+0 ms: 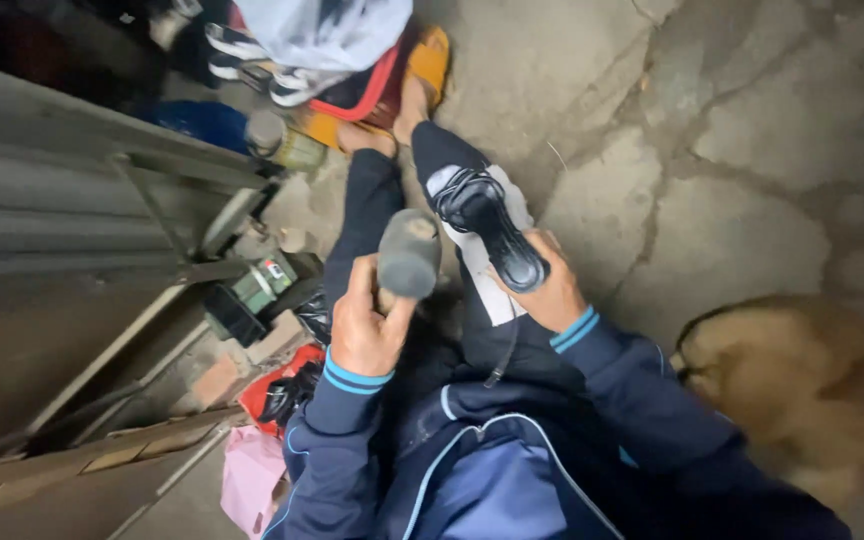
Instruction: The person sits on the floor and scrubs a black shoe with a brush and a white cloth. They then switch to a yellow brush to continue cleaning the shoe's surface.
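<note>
A black shoe (492,225) with grey laces is seen at centre, over a white sheet (487,270). A grey, dusty brush (409,255) is shown beside it. Navy sleeves (337,420) are edged with light-blue stripes. Orange sandals (430,60) appear at the top, a pink bag (250,478) at lower left, a tan dog (792,385) at right.

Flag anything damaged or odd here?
The concrete floor is cracked throughout. Otherwise nothing stands out: left hand grips a brush, right hand holds a black shoe.
</note>
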